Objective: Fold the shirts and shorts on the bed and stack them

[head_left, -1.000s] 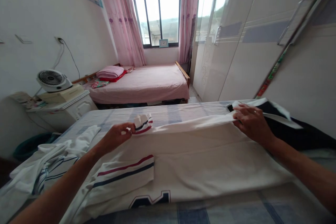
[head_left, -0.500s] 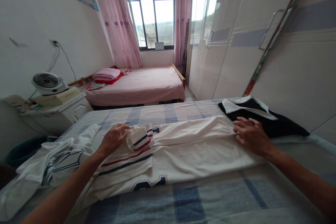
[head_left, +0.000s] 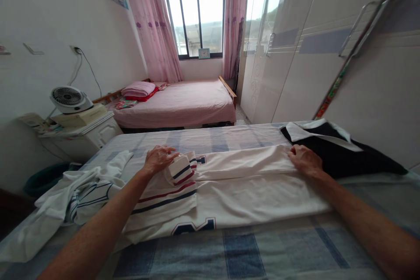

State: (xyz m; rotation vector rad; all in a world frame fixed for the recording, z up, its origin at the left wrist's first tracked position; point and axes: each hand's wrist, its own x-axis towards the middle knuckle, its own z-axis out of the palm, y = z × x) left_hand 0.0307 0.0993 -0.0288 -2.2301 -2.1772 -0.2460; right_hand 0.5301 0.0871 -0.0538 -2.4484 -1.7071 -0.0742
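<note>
A long white shirt point(head_left: 249, 188) lies folded lengthwise across the bed. Its sleeve point(head_left: 164, 201) with navy and red stripes is laid back over it at the left, and dark letters show in part along its edges. My left hand point(head_left: 160, 157) rests at the shirt's far left side, beside the striped cuff point(head_left: 181, 169), fingers stretched out and holding nothing. At the other end, the fingers of my right hand point(head_left: 304, 157) are curled closed on the far right corner of the shirt. The fingertips of that hand are hidden.
Crumpled white clothing point(head_left: 55, 210) lies at the left of the checked bedsheet point(head_left: 243, 253). A black garment with a white collar point(head_left: 348, 153) lies beyond my right hand. A fan point(head_left: 70, 98) stands on a cabinet, a pink bed point(head_left: 183, 100) by the window, wardrobes point(head_left: 295, 78) along the right.
My left hand has loosened from the sleeve and its fingers have straightened. My right hand has closed on the shirt's far corner. The view has turned slightly left.
</note>
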